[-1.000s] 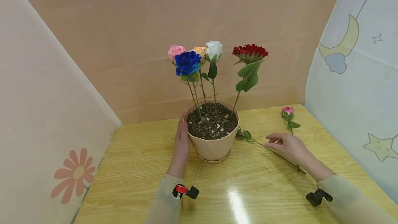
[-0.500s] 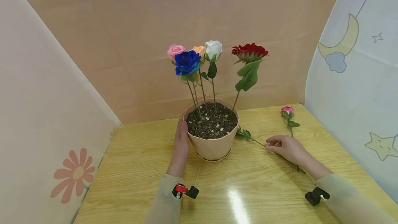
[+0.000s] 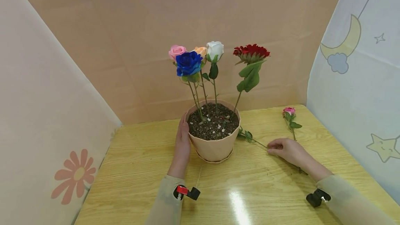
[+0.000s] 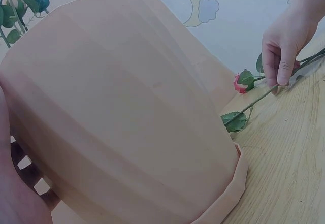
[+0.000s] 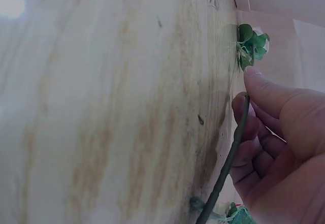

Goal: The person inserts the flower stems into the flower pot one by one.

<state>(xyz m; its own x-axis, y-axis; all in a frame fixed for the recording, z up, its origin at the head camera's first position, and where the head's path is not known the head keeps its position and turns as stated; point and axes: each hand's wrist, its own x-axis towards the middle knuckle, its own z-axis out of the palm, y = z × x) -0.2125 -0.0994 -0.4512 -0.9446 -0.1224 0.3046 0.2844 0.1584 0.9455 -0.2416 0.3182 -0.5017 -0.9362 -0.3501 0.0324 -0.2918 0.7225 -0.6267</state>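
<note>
My left hand [image 3: 182, 146] rests against the left side of a pale pink flowerpot [image 3: 214, 149], thumb near the rim; its far fingers are hidden. Dark soil [image 3: 207, 130] with small pebbles fills the pot. In it stand a blue rose [image 3: 189, 63], a pink rose [image 3: 176, 51], a peach rose [image 3: 200, 50], a white rose [image 3: 215, 50] and a dark red daisy-like flower [image 3: 251, 52]. To the right, my right hand [image 3: 289, 151] pinches the green stem [image 5: 227, 165] of a leafy flower lying on the table, between thumb and fingers. In the head view, the pot hides that flower's head.
Beyond my right hand, a pink rose [image 3: 289, 111] with green leaves lies on the wooden table [image 3: 143, 162]. A saucer [image 3: 214, 161] sits under the pot. A plain cloth [image 3: 140, 44] hangs behind, with printed cloths [image 3: 343, 89] at both sides.
My right hand has lowered slightly onto the lying stem and its thumb and fingers have closed on it. The left hand and the pot have stayed in place.
</note>
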